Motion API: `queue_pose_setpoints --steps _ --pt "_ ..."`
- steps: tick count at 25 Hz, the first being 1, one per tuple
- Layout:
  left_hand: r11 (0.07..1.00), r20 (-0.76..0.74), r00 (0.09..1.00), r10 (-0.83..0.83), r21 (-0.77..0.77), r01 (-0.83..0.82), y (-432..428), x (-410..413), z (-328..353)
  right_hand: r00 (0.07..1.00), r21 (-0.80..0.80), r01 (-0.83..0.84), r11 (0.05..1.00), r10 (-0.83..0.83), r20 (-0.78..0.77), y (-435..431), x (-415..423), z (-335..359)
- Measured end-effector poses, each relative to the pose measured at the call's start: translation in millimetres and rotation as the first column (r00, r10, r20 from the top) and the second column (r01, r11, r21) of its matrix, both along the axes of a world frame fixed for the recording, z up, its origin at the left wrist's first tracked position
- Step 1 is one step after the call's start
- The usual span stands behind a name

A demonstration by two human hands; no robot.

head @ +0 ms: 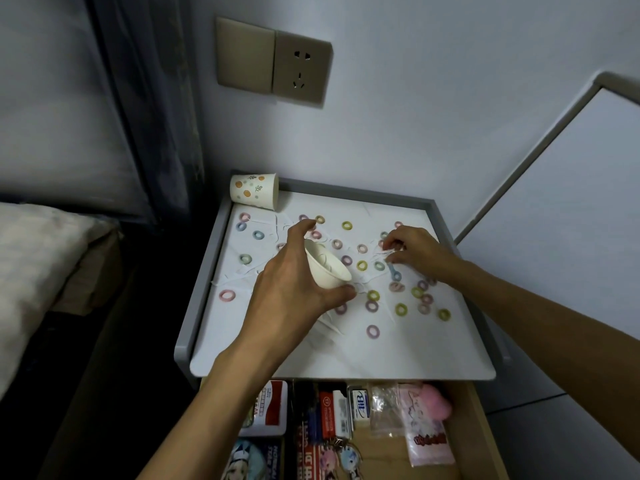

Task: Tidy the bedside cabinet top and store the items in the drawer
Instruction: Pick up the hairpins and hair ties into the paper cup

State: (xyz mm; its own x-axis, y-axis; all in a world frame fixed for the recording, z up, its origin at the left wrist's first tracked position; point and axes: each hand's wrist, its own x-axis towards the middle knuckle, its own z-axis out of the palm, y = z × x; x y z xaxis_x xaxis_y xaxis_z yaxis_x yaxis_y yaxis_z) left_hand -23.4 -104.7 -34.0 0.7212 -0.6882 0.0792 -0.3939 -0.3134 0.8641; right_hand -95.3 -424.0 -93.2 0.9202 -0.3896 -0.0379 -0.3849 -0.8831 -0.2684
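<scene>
Left hand (294,289) grips a tilted white cup (327,266) between thumb and curled fingers. Right hand (412,251), fingertips bunched, pinches thin white sticks (382,252) on the cabinet top (346,358). Coloured rings (372,331) lie scattered there. The drawer (467,427) below stands open.

Two hands at work on a cluttered bedside table (311,362)

The left grip (291,285) holds a tilted white paper cup (327,268) while the right grip (412,252) pinches thin white sticks (382,252) among scattered coloured rings (372,331). A patterned cup (254,191) lies on its side in the back-left corner, and the drawer (474,427) below stands open.
</scene>
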Motion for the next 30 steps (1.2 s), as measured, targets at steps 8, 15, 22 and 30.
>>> queue_pose_setpoints --steps 8,15,22,30 --pt "1.000 0.008 1.000 0.003 -0.006 -0.003 -1 0 -1 0.997 -0.118 -0.024 0.993 0.014 -0.081 15 11 2" --pt "1.000 0.014 1.000 0.003 -0.017 -0.003 -1 0 1 0.992 -0.273 -0.117 0.955 0.097 -0.085 20 -2 -4" --pt "1.000 0.010 1.000 0.003 -0.028 -0.003 -1 -1 1 1.000 -0.106 0.026 0.994 -0.025 0.010 13 -4 17" --pt "1.000 0.008 1.000 0.007 -0.020 -0.006 0 1 1 0.997 -0.063 -0.071 0.995 0.072 0.014 19 14 0"
